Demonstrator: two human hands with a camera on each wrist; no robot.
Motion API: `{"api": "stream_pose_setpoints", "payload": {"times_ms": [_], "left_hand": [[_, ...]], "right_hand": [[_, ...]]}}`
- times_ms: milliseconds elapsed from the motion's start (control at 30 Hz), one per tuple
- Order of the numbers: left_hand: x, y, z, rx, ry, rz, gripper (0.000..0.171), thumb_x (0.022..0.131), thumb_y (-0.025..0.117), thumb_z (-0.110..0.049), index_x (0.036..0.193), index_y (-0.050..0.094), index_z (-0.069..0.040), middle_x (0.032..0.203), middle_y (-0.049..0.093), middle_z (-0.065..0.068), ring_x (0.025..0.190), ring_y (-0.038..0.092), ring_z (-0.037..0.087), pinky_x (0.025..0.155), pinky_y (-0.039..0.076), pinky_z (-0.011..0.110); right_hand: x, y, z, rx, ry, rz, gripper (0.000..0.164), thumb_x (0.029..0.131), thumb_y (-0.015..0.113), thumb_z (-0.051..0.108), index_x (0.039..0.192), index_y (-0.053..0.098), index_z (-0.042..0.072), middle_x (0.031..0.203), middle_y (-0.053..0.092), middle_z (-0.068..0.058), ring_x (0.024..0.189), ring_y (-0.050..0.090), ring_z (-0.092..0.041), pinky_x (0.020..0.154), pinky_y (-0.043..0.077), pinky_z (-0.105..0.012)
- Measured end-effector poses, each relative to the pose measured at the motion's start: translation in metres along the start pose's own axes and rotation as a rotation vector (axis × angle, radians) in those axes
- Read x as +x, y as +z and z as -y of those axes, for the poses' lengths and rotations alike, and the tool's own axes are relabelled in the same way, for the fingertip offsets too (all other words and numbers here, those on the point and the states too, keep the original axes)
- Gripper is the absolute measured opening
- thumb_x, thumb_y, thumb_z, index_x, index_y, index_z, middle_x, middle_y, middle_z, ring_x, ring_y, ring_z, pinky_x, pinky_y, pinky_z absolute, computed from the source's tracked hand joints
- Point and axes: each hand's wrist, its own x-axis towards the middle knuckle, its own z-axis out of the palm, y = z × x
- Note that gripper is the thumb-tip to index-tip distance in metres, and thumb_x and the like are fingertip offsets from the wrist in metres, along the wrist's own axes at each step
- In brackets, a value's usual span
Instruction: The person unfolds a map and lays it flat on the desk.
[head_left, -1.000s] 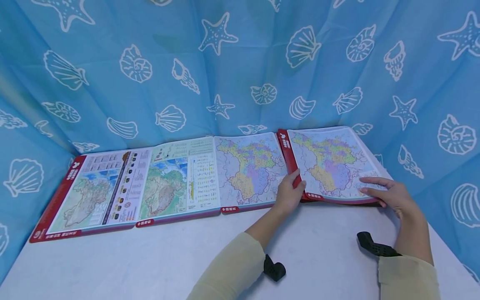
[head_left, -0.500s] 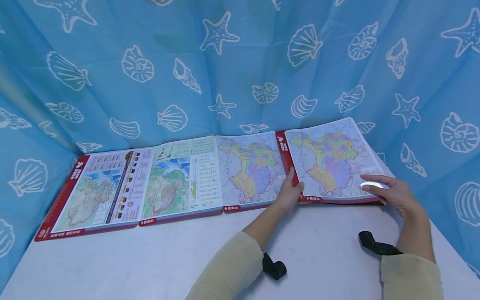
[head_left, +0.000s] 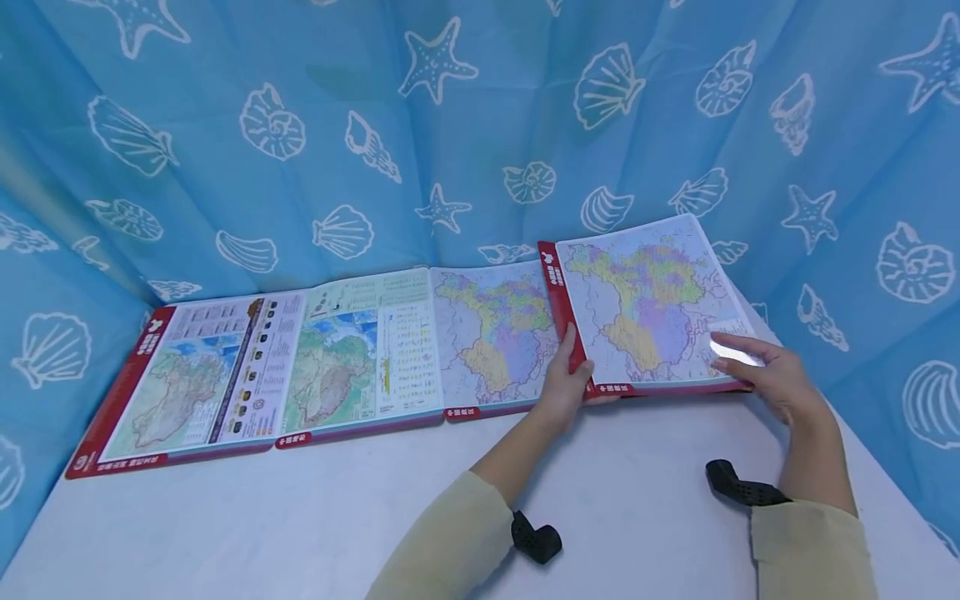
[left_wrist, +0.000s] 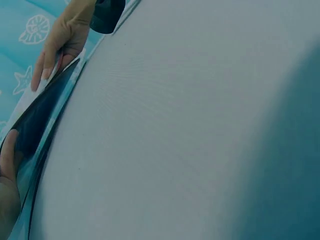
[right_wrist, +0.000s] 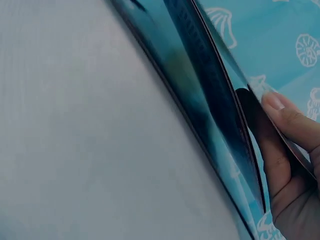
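A red-edged map board [head_left: 648, 304] with a coloured political map is held at the right end of a row of similar boards. My left hand [head_left: 561, 385] grips its red left edge near the front corner, thumb on top and fingers below. At the front right corner my right hand [head_left: 772, 375] pinches it, with fingers underneath in the right wrist view. The held board is raised off the table and overlaps the right side of another political map board [head_left: 487, 333]. In the left wrist view, its dark underside [left_wrist: 37, 122] shows between both hands.
Further left lie a green relief map board [head_left: 333, 367] and a red-bordered map board [head_left: 187, 383]. The white table [head_left: 300, 525] extends in front. A blue shell-patterned curtain [head_left: 480, 125] hangs close behind and at both sides. A black wrist mount [head_left: 536, 537] sits on each forearm.
Both hands have lifted the right map board and shifted it slightly left. Its left edge now covers more of the neighbouring political map board. The other boards stay put.
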Motion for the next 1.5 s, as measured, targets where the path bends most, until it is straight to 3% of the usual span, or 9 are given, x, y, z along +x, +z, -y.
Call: {"api": "stream_pose_setpoints", "payload": {"times_ms": [67, 167, 367, 500, 567, 733, 833, 1300, 1500], "left_hand": [[-0.001, -0.002, -0.003, -0.015, 0.001, 0.002, 0.066, 0.097, 0.049, -0.004, 0.148, 0.027, -0.04, 0.142, 0.036, 0.002, 0.116, 0.053, 0.025, 0.077, 0.056, 0.042], [-0.003, -0.005, -0.008, -0.019, 0.013, -0.003, 0.066, 0.097, 0.049, -0.004, 0.148, 0.026, -0.04, 0.146, 0.031, 0.003, 0.122, 0.049, 0.026, 0.083, 0.054, 0.043], [-0.007, -0.014, -0.017, 0.058, 0.066, -0.022, 0.062, 0.098, 0.048, -0.01, 0.147, 0.026, -0.042, 0.152, 0.027, -0.001, 0.136, 0.033, 0.021, 0.102, 0.043, 0.038], [-0.012, -0.021, -0.02, 0.087, 0.108, 0.003, 0.06, 0.1, 0.045, -0.015, 0.148, 0.023, -0.043, 0.153, 0.025, -0.003, 0.137, 0.032, 0.02, 0.105, 0.04, 0.038], [-0.015, -0.024, -0.023, 0.108, 0.132, 0.009, 0.059, 0.1, 0.044, -0.016, 0.148, 0.022, -0.043, 0.154, 0.023, -0.004, 0.139, 0.027, 0.019, 0.107, 0.038, 0.038], [-0.023, -0.029, -0.03, 0.157, 0.174, -0.001, 0.059, 0.101, 0.043, -0.017, 0.148, 0.021, -0.042, 0.154, 0.024, -0.005, 0.142, 0.022, 0.017, 0.109, 0.035, 0.039], [-0.027, -0.034, -0.035, 0.181, 0.19, -0.006, 0.058, 0.101, 0.043, -0.017, 0.148, 0.021, -0.043, 0.154, 0.025, -0.004, 0.143, 0.02, 0.018, 0.11, 0.034, 0.039], [-0.043, -0.057, -0.057, 0.199, 0.227, 0.036, 0.06, 0.101, 0.042, -0.016, 0.149, 0.018, -0.042, 0.15, 0.028, -0.005, 0.137, 0.029, 0.016, 0.103, 0.042, 0.037], [-0.053, -0.064, -0.062, 0.198, 0.232, 0.017, 0.06, 0.101, 0.043, -0.017, 0.149, 0.018, -0.041, 0.15, 0.029, -0.004, 0.138, 0.027, 0.016, 0.103, 0.042, 0.037]], "right_hand": [[0.0, 0.0, 0.004, 0.056, -0.006, 0.003, 0.055, 0.087, 0.067, 0.035, 0.138, 0.051, 0.022, 0.119, 0.041, 0.022, 0.088, 0.055, 0.004, 0.072, 0.051, -0.014], [0.0, 0.003, 0.013, 0.056, 0.001, 0.002, 0.057, 0.086, 0.068, 0.038, 0.138, 0.05, 0.022, 0.129, 0.04, 0.009, 0.088, 0.053, 0.002, 0.072, 0.051, -0.013], [0.002, 0.01, 0.026, -0.024, 0.017, -0.006, 0.069, 0.085, 0.065, 0.048, 0.143, 0.044, 0.017, 0.153, 0.023, -0.017, 0.117, 0.044, -0.015, 0.087, 0.049, -0.02], [0.011, 0.011, 0.02, -0.012, 0.021, -0.029, 0.071, 0.08, 0.067, 0.054, 0.141, 0.046, 0.025, 0.155, 0.022, -0.012, 0.135, 0.028, -0.032, 0.1, 0.043, -0.033], [0.011, 0.014, 0.022, 0.006, 0.039, -0.04, 0.068, 0.08, 0.068, 0.053, 0.14, 0.048, 0.028, 0.154, 0.023, -0.01, 0.133, 0.031, -0.025, 0.1, 0.042, -0.034], [-0.002, 0.025, 0.046, 0.056, 0.029, -0.023, 0.062, 0.086, 0.066, 0.043, 0.141, 0.046, 0.023, 0.153, 0.022, -0.016, 0.105, 0.04, 0.001, 0.08, 0.046, -0.013], [-0.005, 0.03, 0.054, 0.065, 0.014, -0.014, 0.065, 0.086, 0.066, 0.043, 0.142, 0.044, 0.018, 0.154, 0.02, -0.019, 0.1, 0.042, 0.003, 0.078, 0.047, -0.012], [-0.015, 0.047, 0.085, 0.079, 0.04, -0.023, 0.072, 0.081, 0.069, 0.048, 0.142, 0.045, 0.018, 0.151, 0.026, -0.018, 0.098, 0.051, -0.004, 0.077, 0.049, -0.015], [-0.019, 0.056, 0.095, 0.014, 0.009, -0.047, 0.074, 0.079, 0.069, 0.051, 0.14, 0.047, 0.016, 0.152, 0.028, -0.016, 0.117, 0.041, -0.016, 0.082, 0.045, -0.022]]}}
